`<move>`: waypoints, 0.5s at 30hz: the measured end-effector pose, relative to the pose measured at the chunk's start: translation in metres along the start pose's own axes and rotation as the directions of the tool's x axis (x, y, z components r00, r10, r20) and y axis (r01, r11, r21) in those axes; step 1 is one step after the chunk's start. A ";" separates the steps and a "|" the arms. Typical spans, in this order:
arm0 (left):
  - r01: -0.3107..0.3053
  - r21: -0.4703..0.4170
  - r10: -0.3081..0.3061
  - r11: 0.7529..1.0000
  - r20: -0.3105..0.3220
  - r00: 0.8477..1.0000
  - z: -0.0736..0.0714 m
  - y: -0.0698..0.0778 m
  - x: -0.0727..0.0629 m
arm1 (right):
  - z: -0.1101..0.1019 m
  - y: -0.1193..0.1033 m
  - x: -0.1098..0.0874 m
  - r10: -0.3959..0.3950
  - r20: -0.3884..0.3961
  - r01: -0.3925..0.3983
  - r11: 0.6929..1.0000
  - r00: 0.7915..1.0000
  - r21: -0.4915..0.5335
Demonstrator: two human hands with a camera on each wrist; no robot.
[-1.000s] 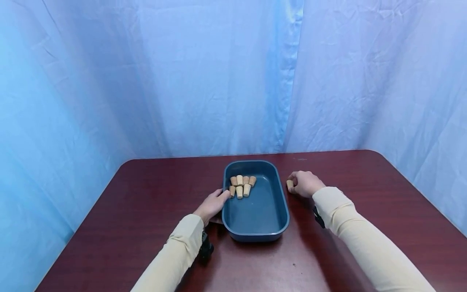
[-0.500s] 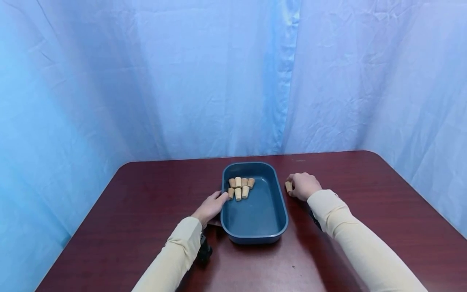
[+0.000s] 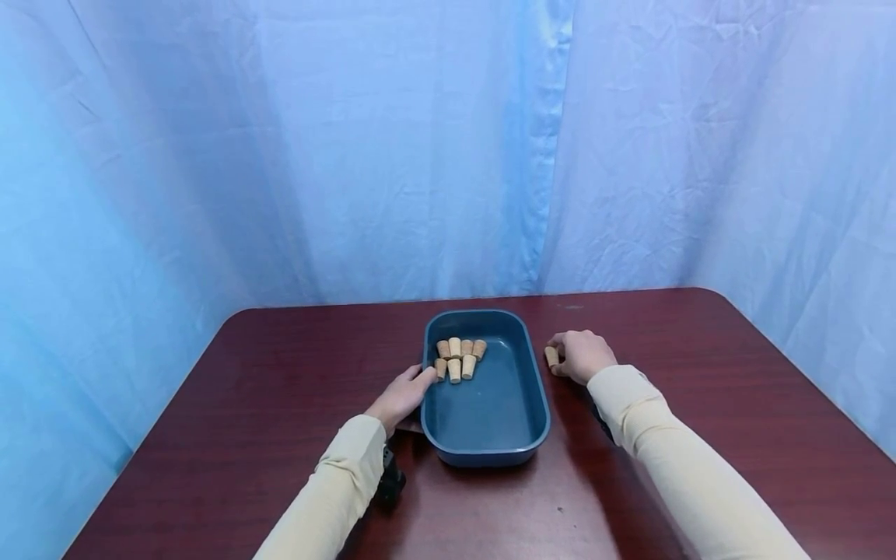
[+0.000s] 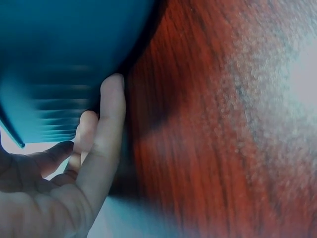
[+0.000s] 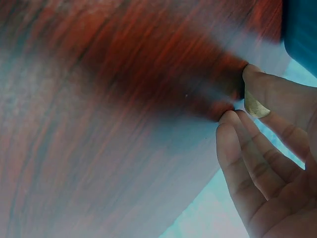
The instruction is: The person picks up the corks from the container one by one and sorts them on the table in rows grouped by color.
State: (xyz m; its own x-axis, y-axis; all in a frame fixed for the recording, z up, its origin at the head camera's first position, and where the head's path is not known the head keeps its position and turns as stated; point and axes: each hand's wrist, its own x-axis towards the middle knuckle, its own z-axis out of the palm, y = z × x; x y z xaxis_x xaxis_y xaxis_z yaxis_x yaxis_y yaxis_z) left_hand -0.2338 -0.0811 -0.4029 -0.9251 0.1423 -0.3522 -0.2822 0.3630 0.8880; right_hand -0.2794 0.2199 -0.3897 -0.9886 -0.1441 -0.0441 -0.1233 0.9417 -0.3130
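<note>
A deep blue rectangular tray (image 3: 483, 452) stands on the table, with several tapered cork stoppers (image 3: 468, 367) grouped at its far left inside. My left hand (image 3: 402, 398) holds the tray's left side. Its thumb lies over the rim, and the other fingers (image 4: 111, 106) rest against the outer wall low near the table, as the left wrist view shows. To the right of the tray, my right hand (image 3: 585, 358) pinches one more cork stopper (image 3: 551, 356) between thumb and fingers, low over the table. In the right wrist view the fingers hide most of this stopper (image 5: 256, 106).
The dark red wooden table (image 3: 280, 373) has rounded far corners. Light blue curtains (image 3: 392, 155) hang behind it and along both sides. A black wrist device (image 3: 390, 478) sits under the left sleeve, close to the table.
The right hand, still holding its cork stopper, has shifted very slightly toward the tray. The left hand stays on the tray's side, and the stoppers inside lie as before.
</note>
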 end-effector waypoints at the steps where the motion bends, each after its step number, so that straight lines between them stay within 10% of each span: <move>1: -0.002 0.001 0.002 1.000 0.001 1.000 0.000 0.000 0.001 | 0.000 0.000 0.000 0.002 -0.001 -0.002 1.000 1.000 0.007; 15: -0.010 -0.016 0.011 1.000 0.060 0.998 -0.005 0.003 0.002 | -0.003 -0.005 0.001 0.021 -0.005 -0.021 1.000 1.000 -0.007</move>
State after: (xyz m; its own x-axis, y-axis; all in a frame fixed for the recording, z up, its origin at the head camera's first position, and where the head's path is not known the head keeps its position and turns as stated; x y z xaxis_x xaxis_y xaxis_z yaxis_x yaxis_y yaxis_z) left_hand -0.2374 -0.0849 -0.3995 -0.9113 0.2009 -0.3595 -0.2771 0.3467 0.8961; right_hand -0.2796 0.2160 -0.3853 -0.9914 -0.1225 -0.0464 -0.1027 0.9467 -0.3053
